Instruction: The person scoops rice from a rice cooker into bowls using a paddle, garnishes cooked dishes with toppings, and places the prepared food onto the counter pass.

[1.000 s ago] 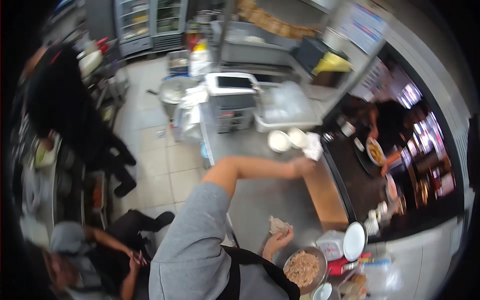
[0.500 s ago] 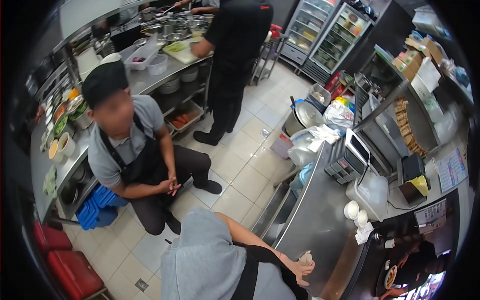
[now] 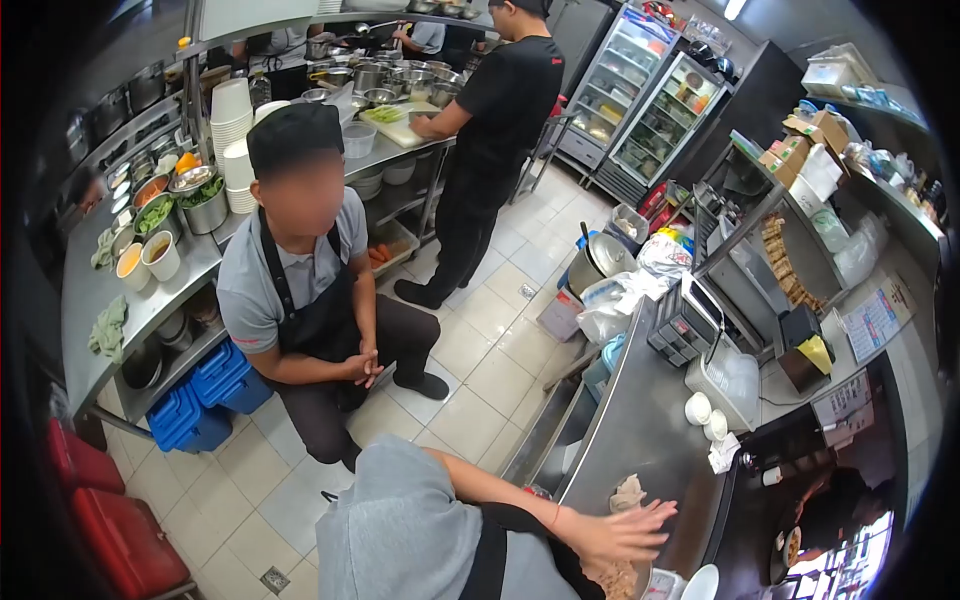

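Observation:
My left hand [image 3: 620,533] stretches over the steel counter from the bottom, fingers spread, palm apparently downward, holding nothing. Just beyond it a pale, crumpled clump [image 3: 628,493] lies on the counter; I cannot tell whether it is food or paper. Under and below the hand shows a pinkish-tan, lumpy mass [image 3: 610,578], partly hidden by my wrist and apron. Beside this are a small white-edged object [image 3: 663,584] and a white bowl [image 3: 703,583], both cut by the frame's lower edge. My right hand is outside the view.
A seated person [image 3: 310,260] in a black apron faces me with hands clasped. Another person [image 3: 505,130] works at a cutting board [image 3: 400,128]. White cups [image 3: 698,407], a plastic tub [image 3: 725,385] and a black device [image 3: 683,318] stand farther along the counter [image 3: 640,410].
My left hand has opened and moved right, away from the pale clump, which now rests on the counter. The view has tilted, bringing the white bowl and pinkish mass into sight.

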A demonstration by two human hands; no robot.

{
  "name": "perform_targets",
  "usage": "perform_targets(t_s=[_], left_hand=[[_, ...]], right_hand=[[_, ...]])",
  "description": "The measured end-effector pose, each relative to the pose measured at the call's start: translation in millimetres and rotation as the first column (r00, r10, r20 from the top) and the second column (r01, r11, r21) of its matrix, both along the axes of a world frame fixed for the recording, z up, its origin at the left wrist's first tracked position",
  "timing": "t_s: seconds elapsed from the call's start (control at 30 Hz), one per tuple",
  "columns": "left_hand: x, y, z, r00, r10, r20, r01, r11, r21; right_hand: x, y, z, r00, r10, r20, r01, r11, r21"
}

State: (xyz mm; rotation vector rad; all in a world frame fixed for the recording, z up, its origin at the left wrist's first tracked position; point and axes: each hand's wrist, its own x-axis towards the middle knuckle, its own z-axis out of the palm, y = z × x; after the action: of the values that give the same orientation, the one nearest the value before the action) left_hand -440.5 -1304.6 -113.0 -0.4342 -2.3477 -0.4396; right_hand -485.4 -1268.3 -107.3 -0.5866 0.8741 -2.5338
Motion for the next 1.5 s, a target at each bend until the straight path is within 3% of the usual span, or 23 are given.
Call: perform_targets(t_s=[0.1,0.2,0.33,0.37,0.4,0.47,0.53,0.6,0.67,0.7,0.73,0.77,0.8,0.83,0.87,0.93,1.03,1.17,1.23,1.33,1.43,1.5], left_hand=[[2,-5,26,0.966,0.256,0.046,-0.256,0.967,-0.003],[24,-5,90,0.979,0.174,0.106,-0.201,0.907,0.369],[7,47,96,0.944,-0.061,-0.324,0.189,0.906,0.378],[13,94,115,0.821,-0.252,-0.512,0.556,0.556,0.618],[26,104,132,0.946,-0.108,-0.307,0.279,0.755,0.593],[58,114,177,0.985,-0.16,-0.068,0.173,0.863,0.475],[56,125,166,0.922,-0.344,-0.177,0.386,0.821,0.42],[49,137,142,0.808,-0.524,-0.268,0.589,0.726,0.355],[39,146,113,0.624,-0.7,-0.349,0.782,0.554,0.286],[31,140,95,0.611,-0.755,-0.238,0.788,0.552,0.271],[26,140,85,0.655,-0.749,-0.099,0.751,0.632,0.189],[18,138,69,0.707,-0.706,-0.03,0.707,0.706,0.047],[16,133,58,0.738,-0.671,-0.069,0.674,0.739,0.02],[17,131,46,0.749,-0.639,-0.174,0.66,0.744,0.108],[19,125,40,0.788,-0.614,-0.043,0.615,0.785,0.076],[22,126,19,0.785,-0.614,0.08,0.601,0.787,0.138],[26,124,0,0.739,-0.654,0.16,0.598,0.747,0.29],[26,102,-25,0.718,-0.643,0.267,0.543,0.757,0.362],[27,85,-38,0.679,-0.652,0.338,0.527,0.753,0.393],[33,70,-52,0.671,-0.628,0.394,0.451,0.768,0.455],[34,60,-57,0.661,-0.601,0.448,0.363,0.78,0.51],[23,56,-58,0.682,-0.573,0.455,0.316,0.791,0.523]], right_hand=[[23,19,20,0.995,0.084,0.047,-0.076,0.987,-0.143],[45,37,37,0.995,0.103,-0.007,-0.102,0.97,-0.221],[76,56,83,0.935,-0.134,-0.329,0.068,0.976,-0.204],[78,59,92,0.915,-0.188,-0.358,0.11,0.968,-0.226],[79,65,100,0.891,-0.242,-0.385,0.153,0.957,-0.247],[76,78,116,0.833,-0.372,-0.41,0.261,0.917,-0.302],[67,95,132,0.743,-0.526,-0.413,0.393,0.843,-0.368],[55,118,152,0.611,-0.695,-0.379,0.539,0.716,-0.444],[43,148,172,0.422,-0.854,-0.303,0.676,0.519,-0.523],[37,169,182,0.294,-0.921,-0.255,0.736,0.388,-0.554],[37,187,194,0.149,-0.973,-0.177,0.778,0.226,-0.587],[40,198,204,0.025,-0.997,-0.073,0.804,0.064,-0.592],[42,211,212,-0.103,-0.995,-0.004,0.802,-0.081,-0.591],[45,218,213,-0.162,-0.987,0.016,0.8,-0.141,-0.583],[48,225,213,-0.221,-0.975,0.036,0.795,-0.201,-0.572],[46,230,199,-0.273,-0.959,-0.076,0.796,-0.181,-0.578],[39,205,167,-0.194,-0.951,-0.241,0.888,-0.066,-0.455],[41,182,73,0.084,-0.796,-0.6,0.98,0.176,-0.097],[58,186,14,0.241,-0.675,-0.697,0.966,0.236,0.106],[88,207,-49,0.423,-0.548,-0.722,0.906,0.254,0.338],[112,244,-70,0.48,-0.396,-0.783,0.871,0.105,0.481],[128,254,-80,0.471,-0.254,-0.845,0.878,0.039,0.477]])
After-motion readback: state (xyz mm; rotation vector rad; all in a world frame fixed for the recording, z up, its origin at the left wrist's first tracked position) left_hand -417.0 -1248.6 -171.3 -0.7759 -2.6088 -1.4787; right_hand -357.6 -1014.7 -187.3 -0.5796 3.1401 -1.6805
